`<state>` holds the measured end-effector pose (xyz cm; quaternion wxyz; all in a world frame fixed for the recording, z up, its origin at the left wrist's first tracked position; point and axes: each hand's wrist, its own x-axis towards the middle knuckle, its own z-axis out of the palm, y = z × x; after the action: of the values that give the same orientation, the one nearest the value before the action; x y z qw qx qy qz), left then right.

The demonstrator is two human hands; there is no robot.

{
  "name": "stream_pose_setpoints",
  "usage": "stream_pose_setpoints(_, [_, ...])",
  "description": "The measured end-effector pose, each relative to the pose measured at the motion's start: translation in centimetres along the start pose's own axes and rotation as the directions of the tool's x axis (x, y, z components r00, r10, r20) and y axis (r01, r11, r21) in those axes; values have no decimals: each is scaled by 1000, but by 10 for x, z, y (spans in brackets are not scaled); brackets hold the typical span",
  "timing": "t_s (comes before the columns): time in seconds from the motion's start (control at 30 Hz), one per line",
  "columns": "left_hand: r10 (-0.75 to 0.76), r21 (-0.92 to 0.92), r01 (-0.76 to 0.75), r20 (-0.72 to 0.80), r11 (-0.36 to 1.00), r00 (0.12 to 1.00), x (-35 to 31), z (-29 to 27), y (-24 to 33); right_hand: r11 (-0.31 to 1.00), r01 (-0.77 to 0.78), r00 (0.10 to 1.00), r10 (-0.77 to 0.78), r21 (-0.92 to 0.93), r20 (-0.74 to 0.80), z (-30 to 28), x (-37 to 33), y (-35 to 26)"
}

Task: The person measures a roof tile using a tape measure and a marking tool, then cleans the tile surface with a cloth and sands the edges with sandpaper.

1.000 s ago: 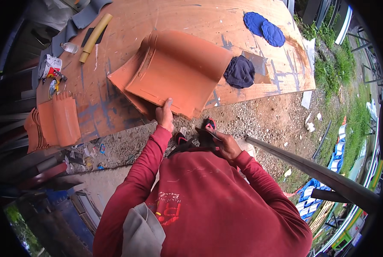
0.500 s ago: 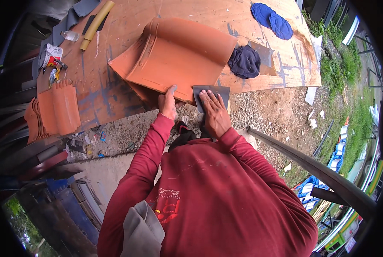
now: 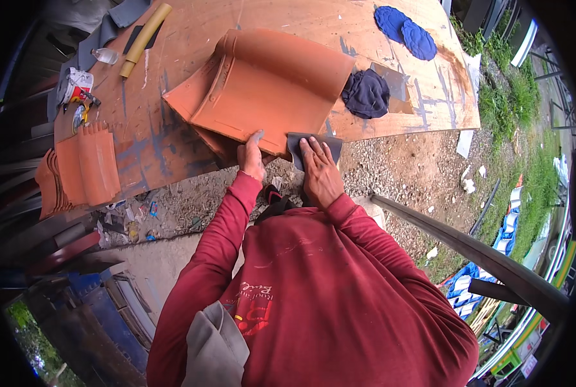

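Observation:
A curved orange clay roof tile (image 3: 272, 97) lies on top of another tile (image 3: 183, 103), its near edge reaching the table's front edge. My left hand (image 3: 253, 160) grips that near edge, thumb on top and fingers mostly hidden below. At the tile's near right corner, my right hand (image 3: 325, 179) holds a dark grey sheet that looks like sandpaper (image 3: 294, 146). Its fingers lie stretched over the sheet, pressing it to the corner; the thumb is hidden. Right of the tile sits a crumpled dark navy cloth (image 3: 366, 94).
Blue cloths (image 3: 405, 32) lie at the table's (image 3: 139, 122) far right. At left are small ribbed tile pieces (image 3: 85, 164), a yellow tube (image 3: 146, 39), a clear bottle (image 3: 105, 56) and a white-and-red container (image 3: 78, 84). A dark pole (image 3: 443, 242) slants at my right.
My right hand and the grey sheet have slid slightly down and toward me, and the sheet's upper part now bends more. My left hand keeps its hold on the tile.

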<state>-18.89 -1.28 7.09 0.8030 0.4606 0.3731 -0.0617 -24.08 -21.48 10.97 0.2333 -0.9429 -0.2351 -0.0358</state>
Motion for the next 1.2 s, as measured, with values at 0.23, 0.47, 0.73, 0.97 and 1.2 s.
stream_pose_setpoints(0.23, [18, 27, -18, -14, 999, 1000, 5, -6, -2, 978, 206, 975, -205, -10, 89, -4, 26, 53])
stream_pose_setpoints(0.47, [83, 41, -83, 11, 996, 997, 1, 8, -13, 970, 198, 973, -211, 139, 89, -5, 14, 69])
stream_pose_setpoints(0.73, [335, 81, -329, -73, 941, 939, 21, -1, 9, 973, -218, 857, 229, 79, -461, -114, 51, 227])
stream_pose_setpoints(0.97, [577, 246, -531, -184, 811, 796, 4, 20, 24, 898, 403, 915, -395, -180, 77, -77, 100, 127])
stream_pose_setpoints(1.2, [667, 323, -607, -120, 726, 735, 5, 23, 7, 779, 480, 872, -472, -404, 127, 4, 239, 88])
